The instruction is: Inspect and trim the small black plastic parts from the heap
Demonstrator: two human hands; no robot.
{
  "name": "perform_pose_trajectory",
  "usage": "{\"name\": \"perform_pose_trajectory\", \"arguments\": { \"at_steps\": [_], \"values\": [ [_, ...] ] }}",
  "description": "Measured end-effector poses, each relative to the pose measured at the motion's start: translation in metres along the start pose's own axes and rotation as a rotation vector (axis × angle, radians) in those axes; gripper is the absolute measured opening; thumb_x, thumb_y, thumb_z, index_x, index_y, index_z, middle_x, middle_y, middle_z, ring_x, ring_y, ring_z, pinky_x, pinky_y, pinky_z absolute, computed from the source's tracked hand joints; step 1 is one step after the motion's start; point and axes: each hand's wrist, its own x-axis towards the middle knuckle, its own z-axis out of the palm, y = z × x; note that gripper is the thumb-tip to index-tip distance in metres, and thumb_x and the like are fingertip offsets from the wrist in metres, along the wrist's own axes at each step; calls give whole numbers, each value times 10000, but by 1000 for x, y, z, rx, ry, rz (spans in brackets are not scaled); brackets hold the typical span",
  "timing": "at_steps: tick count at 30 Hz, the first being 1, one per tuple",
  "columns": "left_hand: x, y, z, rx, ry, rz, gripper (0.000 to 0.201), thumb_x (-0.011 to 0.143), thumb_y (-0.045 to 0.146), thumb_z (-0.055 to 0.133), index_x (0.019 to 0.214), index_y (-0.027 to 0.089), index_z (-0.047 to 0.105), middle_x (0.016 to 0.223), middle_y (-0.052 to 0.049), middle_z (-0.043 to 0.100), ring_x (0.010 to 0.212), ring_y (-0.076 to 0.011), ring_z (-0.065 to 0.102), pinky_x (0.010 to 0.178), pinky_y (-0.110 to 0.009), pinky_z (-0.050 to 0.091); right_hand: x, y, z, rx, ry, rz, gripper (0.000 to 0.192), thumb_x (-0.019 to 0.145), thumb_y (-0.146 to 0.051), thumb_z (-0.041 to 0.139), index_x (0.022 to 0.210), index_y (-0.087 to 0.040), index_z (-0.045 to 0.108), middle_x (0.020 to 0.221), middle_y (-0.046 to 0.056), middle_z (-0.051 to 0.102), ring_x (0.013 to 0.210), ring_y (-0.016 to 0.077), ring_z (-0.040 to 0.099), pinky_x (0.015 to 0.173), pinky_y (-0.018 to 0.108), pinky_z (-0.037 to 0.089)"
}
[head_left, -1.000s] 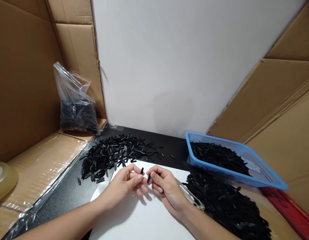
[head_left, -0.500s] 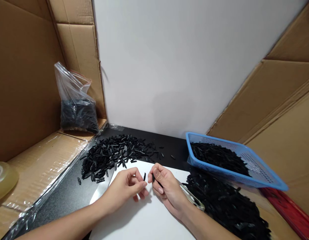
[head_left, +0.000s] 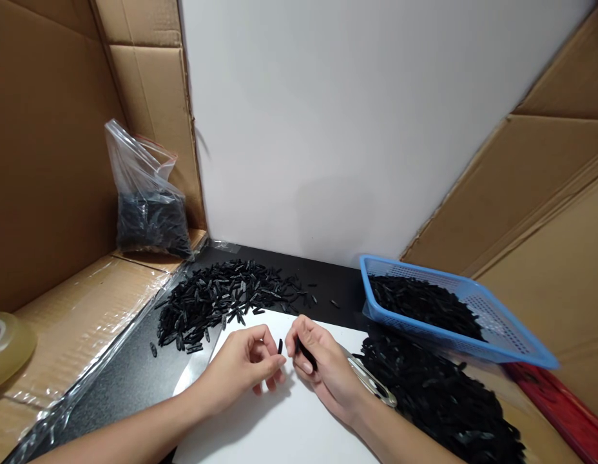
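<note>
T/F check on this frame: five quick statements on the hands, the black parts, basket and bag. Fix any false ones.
1. The left hand pinches a small black piece. True.
2. The blue basket is empty. False: it holds black parts.
3. The clear plastic bag stands at the left on cardboard. True.
4. Both hands are over a white sheet. True.
5. The right hand is inside the basket. False: it is beside the left hand, holding a black piece.

Left hand (head_left: 245,364) and right hand (head_left: 323,367), palms turned toward each other, fingers curled, thumb and forefinger of each pinched together. Fingertips of the two hands lie just apart. Both bare forearms extend in from the lower edge.
</note>
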Motion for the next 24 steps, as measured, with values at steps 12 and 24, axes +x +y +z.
{"name": "perform_pose_trajectory", "arguments": {
  "at_steps": [12,24],
  "values": [
    [4,5,-12,236,-18,86,167,796,312,618,718,185,544,606,10,655,545,-132,580,518,-231,443,1,2,1,-89,7,76,358,671,-412,819,692,-170,557,546,-54,549,390,21,256,399,194,95],
    [63,-2,-82,1482,399,323,298,902,365,549,1118,166,601,1213,-170,587,1112,-340,506,878,-454,430,1,-1,3,-26,57,57,390,647,-402,834,669,-173,519,574,-59,537,398,18,245,395,186,91]
  ]
}}
